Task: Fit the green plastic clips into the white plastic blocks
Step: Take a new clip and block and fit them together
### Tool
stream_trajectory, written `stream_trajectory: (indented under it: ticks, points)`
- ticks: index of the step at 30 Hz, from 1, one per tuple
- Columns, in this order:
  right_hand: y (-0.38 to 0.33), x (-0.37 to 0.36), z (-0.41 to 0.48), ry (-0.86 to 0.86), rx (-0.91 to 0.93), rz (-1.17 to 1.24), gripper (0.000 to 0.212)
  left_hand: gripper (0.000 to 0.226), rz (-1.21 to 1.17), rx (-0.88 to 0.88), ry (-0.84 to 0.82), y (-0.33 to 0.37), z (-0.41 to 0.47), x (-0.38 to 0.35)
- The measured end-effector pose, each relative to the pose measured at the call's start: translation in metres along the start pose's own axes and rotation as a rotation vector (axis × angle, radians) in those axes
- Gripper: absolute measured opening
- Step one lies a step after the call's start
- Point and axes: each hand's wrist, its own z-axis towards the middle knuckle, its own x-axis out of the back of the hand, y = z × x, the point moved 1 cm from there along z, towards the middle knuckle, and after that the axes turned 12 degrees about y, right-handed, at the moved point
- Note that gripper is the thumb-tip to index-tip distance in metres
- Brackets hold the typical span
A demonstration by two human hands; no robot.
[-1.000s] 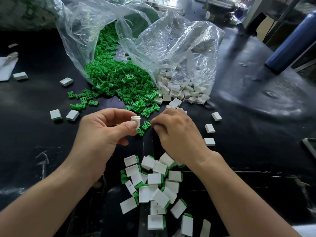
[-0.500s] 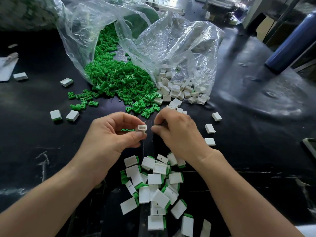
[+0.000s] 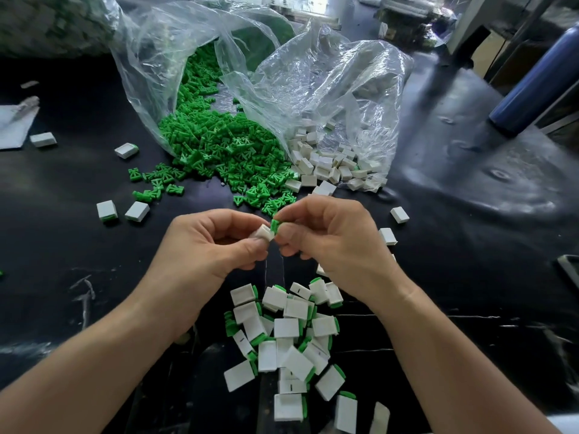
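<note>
Left bag (image 3: pixel 150 73) spills clips (image 3: pixel 219 145), right bag (image 3: pixel 344 89) holds blocks (image 3: pixel 326 164). I pinch one block (image 3: pixel 263 234) in my left hand (image 3: pixel 206 249), one clip (image 3: pixel 275 225) in my right hand (image 3: pixel 338 245).

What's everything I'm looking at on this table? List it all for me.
Table: one, black, under everything.
Clear bags: two, transparent, far side, mouths toward the person.
Green clips: heap, green, spilling from the left bag.
White blocks: heap, white, in the right bag's mouth; several loose to the right.
Fitted pieces: pile, white with green edges, between the forearms.
Blue cylinder: one, blue, far right.
Left hand: one, pinching the held block.
Right hand: one, pinching the held clip beside that block.
</note>
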Motion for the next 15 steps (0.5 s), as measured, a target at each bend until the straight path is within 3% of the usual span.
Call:
stream_trajectory:
  ticks: [7,12,15]
  points:
    - [0.0004,0.0001,-0.0017,-0.024,0.032,-0.023,0.030,0.013,0.012,0.006,-0.013,0.0018,-0.0022,0.0007]
    - [0.0035,-0.0022,-0.0010,-0.009,0.011,-0.027,0.016,0.015,0.004,-0.006,-0.002,0.0028,-0.0013,-0.0001]
    - [0.0034,-0.0041,-0.0020,-0.042,-0.023,-0.031,0.019,0.014,-0.023,-0.020,0.001,0.0037,-0.0005,0.0008]
